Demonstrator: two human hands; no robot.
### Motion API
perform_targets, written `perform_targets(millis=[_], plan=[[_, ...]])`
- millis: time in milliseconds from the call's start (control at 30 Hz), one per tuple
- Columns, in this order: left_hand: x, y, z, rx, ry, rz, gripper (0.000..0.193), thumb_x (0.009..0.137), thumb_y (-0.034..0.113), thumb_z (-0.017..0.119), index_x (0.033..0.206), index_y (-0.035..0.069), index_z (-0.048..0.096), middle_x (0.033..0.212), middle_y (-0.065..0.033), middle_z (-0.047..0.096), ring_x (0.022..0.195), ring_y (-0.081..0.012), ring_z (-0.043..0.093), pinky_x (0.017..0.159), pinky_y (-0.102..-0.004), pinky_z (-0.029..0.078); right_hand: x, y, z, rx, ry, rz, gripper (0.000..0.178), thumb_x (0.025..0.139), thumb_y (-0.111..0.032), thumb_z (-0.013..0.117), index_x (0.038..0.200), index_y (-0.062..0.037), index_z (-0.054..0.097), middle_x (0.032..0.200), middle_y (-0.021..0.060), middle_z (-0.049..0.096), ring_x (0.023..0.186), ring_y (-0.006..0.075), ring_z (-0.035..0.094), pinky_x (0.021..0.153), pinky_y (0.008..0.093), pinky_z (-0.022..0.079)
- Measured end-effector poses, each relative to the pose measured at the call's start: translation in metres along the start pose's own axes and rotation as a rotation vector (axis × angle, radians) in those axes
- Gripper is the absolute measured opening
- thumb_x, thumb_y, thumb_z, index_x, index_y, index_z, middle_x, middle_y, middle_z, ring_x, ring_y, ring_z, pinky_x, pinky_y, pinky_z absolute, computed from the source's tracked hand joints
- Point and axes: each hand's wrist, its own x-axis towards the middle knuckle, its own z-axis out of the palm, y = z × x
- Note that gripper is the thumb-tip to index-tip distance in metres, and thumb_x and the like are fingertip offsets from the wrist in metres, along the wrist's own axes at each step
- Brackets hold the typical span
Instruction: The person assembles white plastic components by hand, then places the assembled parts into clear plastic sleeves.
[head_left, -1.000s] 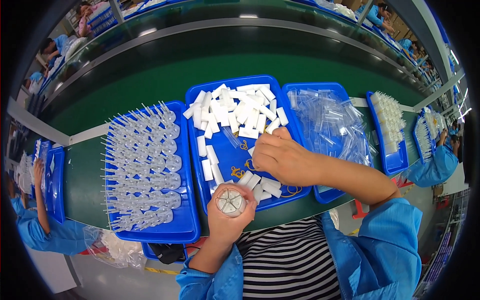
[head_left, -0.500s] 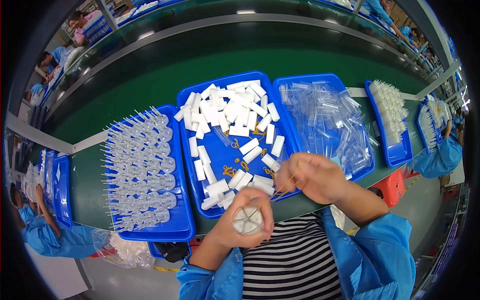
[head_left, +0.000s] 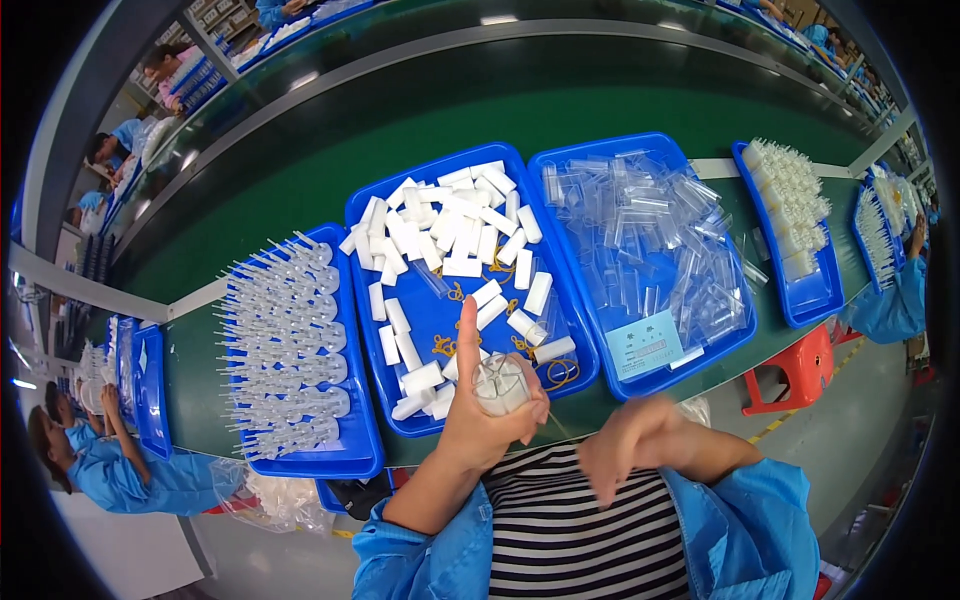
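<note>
Three broad blue trays stand side by side along the front of the bench (head_left: pixel 195 385), with a wide green stretch behind them. The left tray (head_left: pixel 357 400) bears rows of spiky translucent pieces (head_left: pixel 285 350), a blue strip showing along its right side. Against the near edge of the middle tray (head_left: pixel 425 315), which carries white blocks (head_left: pixel 455 222) and yellow bands (head_left: pixel 446 346), the left hand (head_left: pixel 482 425) grips a round segmented bundle (head_left: pixel 502 386) — index finger stretched upward. Right of it, before the person's body, the right hand (head_left: pixel 632 440) is blurred, fingers loosely bent; a thin strand (head_left: pixel 557 423) runs from the bundle toward it — whether those fingers pinch it, I cannot tell. The right tray (head_left: pixel 605 340), beyond, holds clear plastic pieces (head_left: pixel 640 205).
</note>
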Motion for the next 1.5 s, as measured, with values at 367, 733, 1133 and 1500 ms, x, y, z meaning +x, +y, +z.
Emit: perform_targets(millis=[367,733,1133,1500], plan=[[0.012,-0.014,0.023,1.361,-0.19,0.653,0.102,0.062,0.007,0.076,0.138,-0.002,0.01,0.092,-0.0167,0.058,0.08,-0.0323,0.06,0.063,-0.0365,0.05,0.012,-0.019,-0.007,-1.13,0.389,0.102,0.046,0.07,-0.011,0.073,0.114,-0.0083,0.058,0.11,0.0125,0.059,0.075,0.0162,0.064,0.06,0.0242,0.053],[0.002,-0.043,0.039,0.718,-0.136,0.168,0.064,0.075,-0.004,0.052,0.132,-0.003,0.022,0.125,-0.0214,0.034,0.118,-0.0278,0.036,0.098,-0.0395,0.03,-0.004,-0.006,-0.014,-1.041,0.664,-0.026,0.017,0.089,-0.008,0.039,0.101,-0.0025,0.048,0.095,0.0095,0.045,0.075,0.0121,0.047,0.064,0.0248,0.04],[0.015,-0.073,0.043,0.928,-0.164,0.537,0.072,0.066,-0.005,0.041,0.132,-0.013,0.013,0.137,-0.0301,0.019,0.13,-0.0411,0.021,0.107,-0.0454,0.015,-0.014,0.012,-0.017,-1.227,0.806,-0.33,0.011,0.088,-0.008,0.045,0.094,-0.0013,0.051,0.086,0.014,0.049,0.075,0.0258,0.049,0.067,0.033,0.043],[-0.011,-0.041,0.019,1.045,-0.005,0.628,0.082,0.072,0.004,0.054,0.14,0.004,0.008,0.142,-0.0298,0.004,0.123,-0.0424,0.033,0.087,-0.0429,0.043,-0.089,-0.096,-0.047,-1.477,1.326,-0.62,0.024,0.081,0.0,0.045,0.104,-0.001,0.049,0.096,0.0082,0.049,0.079,0.0135,0.049,0.072,0.0263,0.042]])
